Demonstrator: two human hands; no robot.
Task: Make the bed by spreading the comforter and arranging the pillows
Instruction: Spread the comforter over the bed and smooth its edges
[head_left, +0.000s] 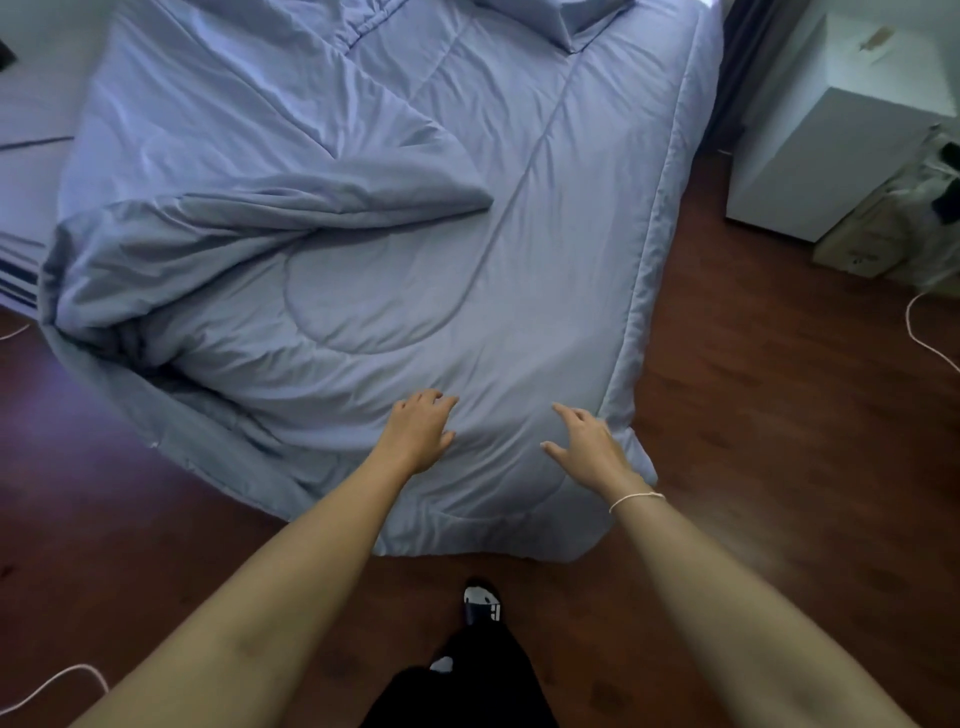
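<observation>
A pale blue quilted comforter (415, 270) covers the bed. Its left part is folded back on itself in a thick bunch (218, 244); the right part lies flatter and hangs over the foot corner. A pillow (550, 18) in the same blue shows at the top edge, mostly cut off. My left hand (421, 428) rests palm down on the comforter near the foot of the bed, fingers spread. My right hand (592, 441) hovers or rests just to the right, close to the comforter's corner, fingers apart, holding nothing.
Dark wooden floor (779, 415) surrounds the foot of the bed. A white cabinet (810, 150) and a cardboard box (872, 239) stand at the right. White cables lie on the floor at the right (930, 348) and bottom left (47, 686). My foot (480, 605) is close to the bed.
</observation>
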